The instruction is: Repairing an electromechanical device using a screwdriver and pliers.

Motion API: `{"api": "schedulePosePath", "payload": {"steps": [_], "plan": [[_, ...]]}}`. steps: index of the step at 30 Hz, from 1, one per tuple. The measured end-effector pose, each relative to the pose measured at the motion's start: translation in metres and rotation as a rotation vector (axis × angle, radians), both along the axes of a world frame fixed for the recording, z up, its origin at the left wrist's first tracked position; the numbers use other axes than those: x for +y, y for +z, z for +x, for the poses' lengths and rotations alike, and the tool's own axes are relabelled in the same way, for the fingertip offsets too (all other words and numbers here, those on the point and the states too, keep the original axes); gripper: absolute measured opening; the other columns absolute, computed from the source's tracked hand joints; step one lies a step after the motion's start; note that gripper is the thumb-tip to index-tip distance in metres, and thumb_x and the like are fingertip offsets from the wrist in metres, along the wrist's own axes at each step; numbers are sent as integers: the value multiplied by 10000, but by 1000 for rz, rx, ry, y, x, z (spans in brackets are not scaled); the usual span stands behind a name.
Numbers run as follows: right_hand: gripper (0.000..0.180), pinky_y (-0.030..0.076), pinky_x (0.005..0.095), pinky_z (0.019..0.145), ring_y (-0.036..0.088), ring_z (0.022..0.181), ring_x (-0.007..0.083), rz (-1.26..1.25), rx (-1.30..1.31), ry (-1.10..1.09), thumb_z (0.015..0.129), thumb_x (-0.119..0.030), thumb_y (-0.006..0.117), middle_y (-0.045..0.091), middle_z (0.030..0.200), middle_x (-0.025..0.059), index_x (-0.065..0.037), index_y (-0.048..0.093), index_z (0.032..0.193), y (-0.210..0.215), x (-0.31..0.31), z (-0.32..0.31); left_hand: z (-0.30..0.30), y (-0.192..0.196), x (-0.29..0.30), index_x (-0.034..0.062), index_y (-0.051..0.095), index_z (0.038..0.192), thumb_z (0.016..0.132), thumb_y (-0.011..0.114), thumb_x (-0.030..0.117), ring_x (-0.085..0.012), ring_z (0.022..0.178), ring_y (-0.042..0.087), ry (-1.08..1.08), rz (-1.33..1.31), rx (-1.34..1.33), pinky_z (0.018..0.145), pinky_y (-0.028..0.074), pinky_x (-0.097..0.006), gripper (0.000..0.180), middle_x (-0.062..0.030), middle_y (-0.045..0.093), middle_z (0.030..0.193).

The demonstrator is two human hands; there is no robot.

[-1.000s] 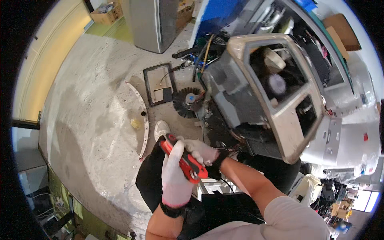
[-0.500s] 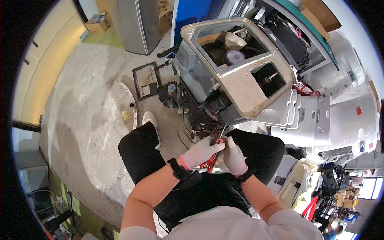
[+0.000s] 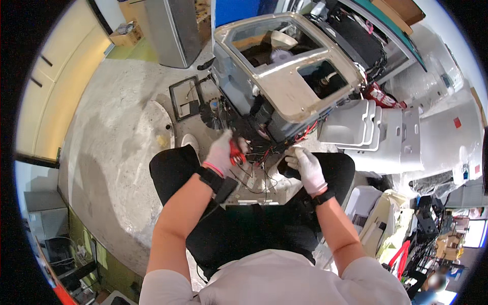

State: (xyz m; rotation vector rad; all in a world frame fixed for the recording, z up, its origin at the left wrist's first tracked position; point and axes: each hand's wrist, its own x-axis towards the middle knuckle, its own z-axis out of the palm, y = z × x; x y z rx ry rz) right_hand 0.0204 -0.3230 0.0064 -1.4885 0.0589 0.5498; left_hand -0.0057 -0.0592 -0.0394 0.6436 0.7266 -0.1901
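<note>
My left hand, in a white glove, is closed round a red folding tool; the fingers hide much of it. It is in front of the loose wiring at the near base of a beige and grey machine. My right hand, also gloved, is beside the machine's near right corner with its fingers curled in. What it holds, if anything, is hidden. Red wires run along the machine's lower edge just beyond that hand.
A round black brush and a dark rectangular frame lie on the floor left of the machine. White plastic panels stand stacked to the right. Behind is a tall grey metal cabinet. Pale plastic covers lie at right.
My hands have come apart. The left moved left and forward with the red tool; the right moved forward to the machine's corner. The view shifted, and the machine appears higher up.
</note>
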Motion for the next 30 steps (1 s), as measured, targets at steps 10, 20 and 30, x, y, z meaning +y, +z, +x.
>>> {"api": "schedulePosePath", "payload": {"steps": [10, 20, 30], "plan": [[375, 488, 303, 807, 610, 869, 180, 156, 152, -67, 965, -294, 449, 635, 1041, 128, 21, 537, 1150, -21, -19, 0, -14, 4, -4, 62, 542, 1089, 956, 477, 382, -242, 687, 625, -204, -6, -59, 599, 541, -384, 352, -122, 638, 865], [305, 491, 271, 730, 629, 801, 154, -13, 86, -84, 941, -237, 492, 670, 949, 90, 22, 626, 1033, -30, -19, -17, -20, 16, -56, 95, 566, 1155, 952, 493, 313, -184, 687, 623, -644, 194, -108, 605, 520, -313, 306, -78, 632, 863], [425, 482, 406, 779, 623, 889, 363, -331, -355, 49, 882, -397, 507, 654, 910, 216, -24, 651, 1027, -63, -7, -26, -14, 3, -64, 1, 490, 1207, 955, 475, 239, -231, 833, 629, -759, 196, -91, 738, 528, -370, 346, -122, 600, 956]]}}
